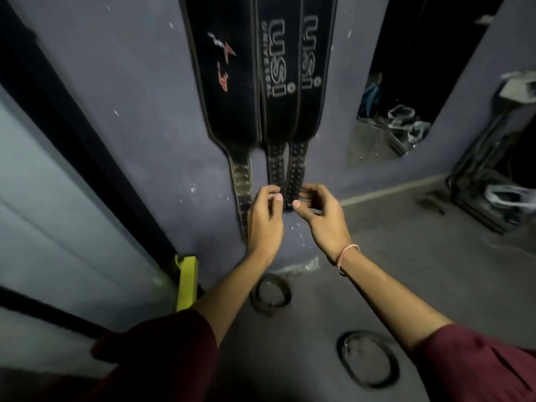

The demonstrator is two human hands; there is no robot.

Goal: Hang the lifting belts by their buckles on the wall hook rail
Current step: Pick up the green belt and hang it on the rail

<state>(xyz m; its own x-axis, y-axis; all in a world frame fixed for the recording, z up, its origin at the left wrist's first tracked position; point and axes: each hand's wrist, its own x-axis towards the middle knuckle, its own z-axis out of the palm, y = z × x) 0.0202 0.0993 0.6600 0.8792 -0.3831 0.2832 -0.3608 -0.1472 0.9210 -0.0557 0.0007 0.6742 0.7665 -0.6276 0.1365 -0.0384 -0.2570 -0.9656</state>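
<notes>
Three black lifting belts hang side by side down the grey wall: a left belt (223, 82) with a red and white mark, a middle belt (275, 68) and a right belt (314, 68), both with pale lettering. Their tops, buckles and the hook rail lie above the frame, hidden. My left hand (265, 221) pinches the perforated tail of the middle belt (275, 172). My right hand (322, 216) pinches the perforated tail of the right belt (295, 175). Both tails hang straight down at about the same height.
Two coiled dark belts lie on the floor, one near the wall (271, 294) and one closer to me (368, 358). A yellow block (187, 282) stands at the wall's foot beside a black frame (87, 146). A mirror (406, 82) and a metal rack (493, 169) are at the right.
</notes>
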